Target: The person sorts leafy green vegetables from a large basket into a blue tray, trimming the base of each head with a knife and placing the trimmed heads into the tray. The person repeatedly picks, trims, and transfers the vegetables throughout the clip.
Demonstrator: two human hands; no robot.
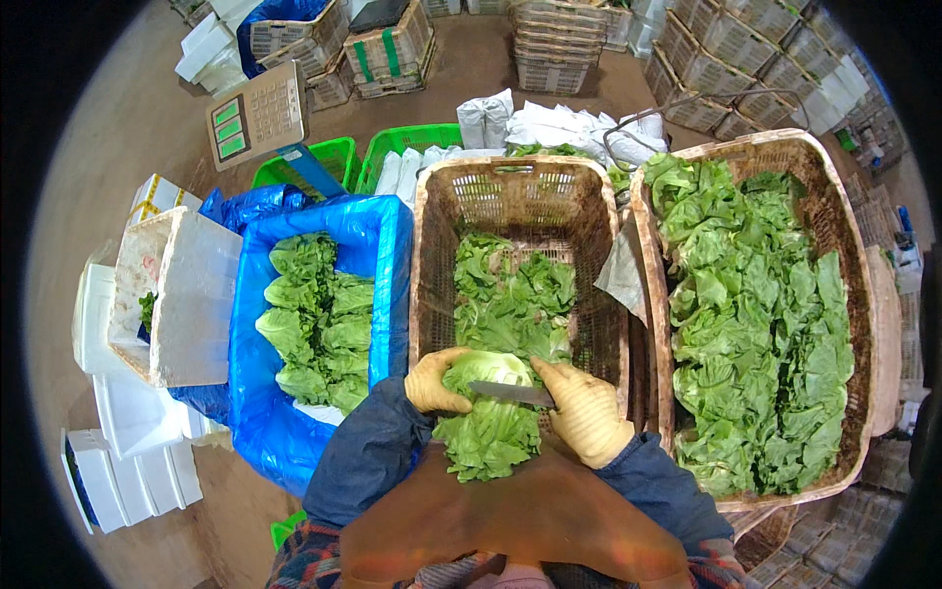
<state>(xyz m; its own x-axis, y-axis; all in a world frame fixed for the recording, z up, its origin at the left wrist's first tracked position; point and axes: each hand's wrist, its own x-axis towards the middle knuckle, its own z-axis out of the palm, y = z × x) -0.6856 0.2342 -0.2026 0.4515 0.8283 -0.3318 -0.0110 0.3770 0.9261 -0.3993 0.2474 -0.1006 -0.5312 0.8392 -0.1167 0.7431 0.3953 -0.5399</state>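
A head of leafy lettuce (489, 427) lies in front of me at the near end of the middle crate. My left hand (436, 383), in a pale yellow glove, grips its left side. In my gloved right hand (585, 408) is a knife with a flat metal blade (508, 392) that points left across the lettuce; its handle is hidden in the fist. Loose green leaves (515, 302) lie in the dirty plastic crate (515, 168) beyond both hands. Rows of lettuce heads (316, 316) fill part of a blue-lined box (394, 294) at left.
A large crate (846, 191) packed with lettuce (758, 324) stands at right. A digital scale display (254, 114) rises at far left, near green crates (412, 138). White foam boxes (195, 294) stand left of the blue liner. White wrapped bundles (567, 125) and stacked crates (556, 51) are behind.
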